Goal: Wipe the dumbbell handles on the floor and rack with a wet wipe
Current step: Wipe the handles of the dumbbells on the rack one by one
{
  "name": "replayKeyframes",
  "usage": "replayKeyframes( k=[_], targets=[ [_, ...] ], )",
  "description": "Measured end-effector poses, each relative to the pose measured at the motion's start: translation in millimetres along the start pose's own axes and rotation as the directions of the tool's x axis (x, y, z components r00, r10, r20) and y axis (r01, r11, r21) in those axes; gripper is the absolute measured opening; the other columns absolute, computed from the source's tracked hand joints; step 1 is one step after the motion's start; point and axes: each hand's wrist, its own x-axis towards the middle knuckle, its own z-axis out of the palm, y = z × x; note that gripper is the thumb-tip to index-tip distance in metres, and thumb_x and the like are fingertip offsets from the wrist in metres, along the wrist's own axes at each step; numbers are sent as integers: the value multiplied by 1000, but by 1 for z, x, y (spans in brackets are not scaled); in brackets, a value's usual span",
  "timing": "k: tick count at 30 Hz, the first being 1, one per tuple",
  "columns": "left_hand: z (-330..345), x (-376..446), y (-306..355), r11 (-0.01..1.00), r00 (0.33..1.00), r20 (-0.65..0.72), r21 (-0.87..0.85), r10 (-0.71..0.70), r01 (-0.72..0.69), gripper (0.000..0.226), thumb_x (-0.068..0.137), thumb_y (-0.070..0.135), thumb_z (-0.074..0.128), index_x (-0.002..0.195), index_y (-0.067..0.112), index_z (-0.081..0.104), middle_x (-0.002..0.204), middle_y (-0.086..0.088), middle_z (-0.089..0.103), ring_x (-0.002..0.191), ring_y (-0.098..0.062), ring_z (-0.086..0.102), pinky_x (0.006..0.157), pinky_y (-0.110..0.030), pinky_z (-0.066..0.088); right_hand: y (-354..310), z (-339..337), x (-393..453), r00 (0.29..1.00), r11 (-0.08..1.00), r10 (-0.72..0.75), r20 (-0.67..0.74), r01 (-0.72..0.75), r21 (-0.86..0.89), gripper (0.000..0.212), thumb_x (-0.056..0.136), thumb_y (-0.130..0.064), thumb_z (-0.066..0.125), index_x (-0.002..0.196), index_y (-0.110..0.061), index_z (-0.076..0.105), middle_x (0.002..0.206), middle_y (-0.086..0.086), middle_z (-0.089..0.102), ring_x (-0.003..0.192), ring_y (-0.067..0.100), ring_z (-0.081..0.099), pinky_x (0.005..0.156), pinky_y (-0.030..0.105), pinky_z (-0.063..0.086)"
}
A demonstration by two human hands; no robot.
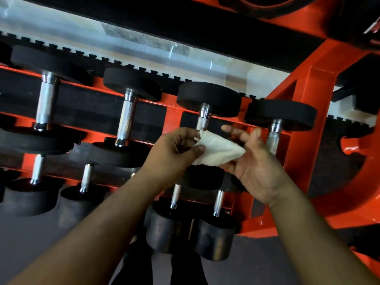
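Wet wipe sits between both hands, held in the air in front of the rack's middle tier, not on any handle. Left hand pinches its left edge, thumb and fingers curled on the cloth. Right hand is palm-up with fingers spread and relaxed, the wipe's right corner lying against its fingers; whether it grips cannot be told.

Step in hand, by judgement: refolding or re-gripping the wipe between handles, no wiping contact now. Next move likely calls for wrapping the wipe round a knurled handle and rubbing along it.

Nearest candidate is the handle just behind the wipe, its lower part hidden by the cloth. Another handle stands just right of the right hand, near the orange rack upright; room is tight there. Handles to the left and have open gaps between the black weight heads.

Lower-tier handles and sit under the forearms, reachable but crowded by heads above. Floor dumbbells not clearly told apart.
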Motion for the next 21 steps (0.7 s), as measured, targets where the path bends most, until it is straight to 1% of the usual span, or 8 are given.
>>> replayKeyframes(
  k=[5, 8, 9, 11, 12, 14, 18, 21],
  targets=[
    [2, 4, 3, 994, 998, -54, 104, 26, -21, 39, 92, 11, 76, 125, 27, 64, 79, 17, 71, 72, 1, 66, 72, -18, 55, 0, 13, 10, 992, 948, -58, -114, 19, -317, 28, 90, -12, 72, 118, -11, 70, 110, 9, 75, 105, 26, 72, 94, 45, 56],
    [7, 6, -9, 988, 974, -227, 144, -24, 58, 34, 96, 26, 72, 128, 26, 62, 90, 11, 71, 83, 0, 66, 78, -21, 52, 2, 7, 17, 950, 834, -281, -135, 173, -524, 29, 95, -2, 64, 116, -19, 74, 112, -3, 76, 109, 10, 69, 95, 28, 54],
    [11, 5, -15, 977, 958, -282, 189, -47, 103, 35, 97, 32, 69, 130, 25, 60, 101, 10, 71, 95, -2, 65, 86, -24, 51, 4, 3, 20, 903, 671, -423, -75, 256, -695, 34, 96, 0, 61, 120, -22, 72, 120, -7, 73, 116, 5, 65, 99, 23, 50],
    [23, 2, -25, 957, 930, -342, 200, -133, 210, 48, 94, 45, 59, 136, 24, 55, 127, 1, 65, 120, -18, 59, 105, -41, 47, 10, -10, 33, 739, 75, -615, 273, 400, -913, 38, 98, 0, 57, 129, -18, 68, 138, -1, 63, 130, 10, 57, 107, 26, 46],
    [30, 0, -27, 956, 915, -355, 143, -193, 257, 55, 88, 50, 51, 136, 24, 55, 131, -4, 63, 125, -26, 56, 108, -48, 44, 14, -15, 41, 659, -232, -575, 486, 438, -868, 34, 101, -3, 53, 131, -14, 67, 143, 3, 59, 135, 18, 54, 109, 33, 45],
    [42, -1, -31, 953, 873, -418, 52, -250, 298, 66, 79, 53, 36, 131, 21, 59, 128, -8, 65, 123, -32, 56, 107, -52, 43, 21, -21, 60, 618, -580, -360, 699, 438, -687, 35, 107, -11, 45, 136, -14, 62, 150, 6, 52, 143, 27, 44, 113, 44, 40],
    [47, 7, -35, 924, 785, -530, 9, -320, 382, 51, 90, 39, 35, 128, 22, 63, 122, -10, 68, 116, -35, 58, 97, -44, 46, 25, -30, 70, 758, -796, -7, 653, 391, -463, 59, 102, -14, 32, 160, -22, 20, 168, 1, 17, 155, 29, 10, 122, 57, 17],
    [48, 7, -36, 924, 787, -540, 47, -297, 381, 60, 83, 44, 30, 131, 29, 63, 116, -7, 70, 112, -33, 60, 91, -42, 45, 22, -39, 61, 725, -788, 204, 658, 520, -328, 77, 97, -12, 35, 159, -24, -9, 170, -1, -4, 156, 28, -3, 123, 59, 9]
  ],
)
